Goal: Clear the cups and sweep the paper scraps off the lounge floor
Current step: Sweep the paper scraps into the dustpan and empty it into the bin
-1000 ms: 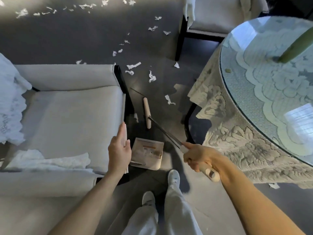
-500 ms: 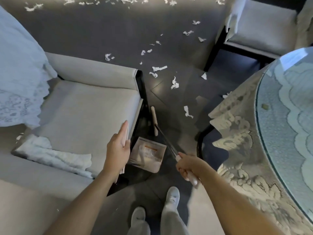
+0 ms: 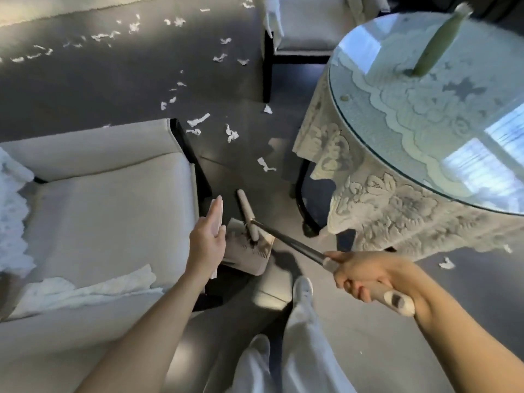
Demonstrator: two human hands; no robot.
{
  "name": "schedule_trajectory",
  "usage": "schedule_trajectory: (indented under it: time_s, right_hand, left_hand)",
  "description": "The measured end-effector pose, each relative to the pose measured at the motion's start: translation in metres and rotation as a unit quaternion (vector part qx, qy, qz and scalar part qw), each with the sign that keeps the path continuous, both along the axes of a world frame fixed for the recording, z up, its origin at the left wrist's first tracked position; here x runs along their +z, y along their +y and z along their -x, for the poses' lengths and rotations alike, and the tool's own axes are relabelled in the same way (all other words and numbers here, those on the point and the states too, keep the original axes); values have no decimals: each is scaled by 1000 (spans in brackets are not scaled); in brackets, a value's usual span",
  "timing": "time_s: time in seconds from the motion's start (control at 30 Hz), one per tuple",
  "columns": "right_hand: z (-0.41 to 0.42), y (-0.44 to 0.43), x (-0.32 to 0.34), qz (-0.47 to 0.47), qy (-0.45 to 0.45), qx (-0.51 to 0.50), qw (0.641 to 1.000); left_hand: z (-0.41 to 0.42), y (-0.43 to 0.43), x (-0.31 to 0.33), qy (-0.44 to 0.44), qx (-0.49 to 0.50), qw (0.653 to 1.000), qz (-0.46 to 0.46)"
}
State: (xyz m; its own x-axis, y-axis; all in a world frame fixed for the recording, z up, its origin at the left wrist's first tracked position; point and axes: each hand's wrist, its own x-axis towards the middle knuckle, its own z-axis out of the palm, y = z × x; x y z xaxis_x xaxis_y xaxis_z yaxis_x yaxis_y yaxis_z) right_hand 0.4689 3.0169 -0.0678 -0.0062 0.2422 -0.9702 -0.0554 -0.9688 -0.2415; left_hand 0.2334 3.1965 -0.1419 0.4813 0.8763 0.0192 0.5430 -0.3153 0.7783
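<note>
White paper scraps (image 3: 232,133) lie scattered over the dark floor, from between the armchair and table out to the far left. My right hand (image 3: 365,275) grips the pale end of a broom's dark shaft (image 3: 289,242). The cream broom head (image 3: 245,209) rests on the floor with its near end over the mouth of a beige dustpan (image 3: 251,259). My left hand (image 3: 205,242) holds the dustpan's thin white upright handle, fingers stretched along it. No cups are in view.
A cream armchair (image 3: 107,211) stands at the left, close against the dustpan. On the right is a round glass-topped table (image 3: 425,123) with a lace cloth and a green object (image 3: 436,43). A second chair (image 3: 306,26) stands behind. One scrap (image 3: 445,263) lies under the table's edge.
The broom head has been drawn back toward me and now overlaps the dustpan's mouth. My left hand has stayed on the dustpan handle. The view has swung left and then back.
</note>
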Motion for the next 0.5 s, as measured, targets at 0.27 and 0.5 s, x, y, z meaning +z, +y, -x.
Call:
schedule_trajectory:
  time_s: [0.27,0.5]
  right_hand:
    - [39,-127,6,-34,-45,-112,992]
    - [56,-265,-3,-30,-61,-172,983]
  left_hand:
    - [-13,-70,15,14,-122,992,-14]
    - [-42,-180,10,28,-209,977,18]
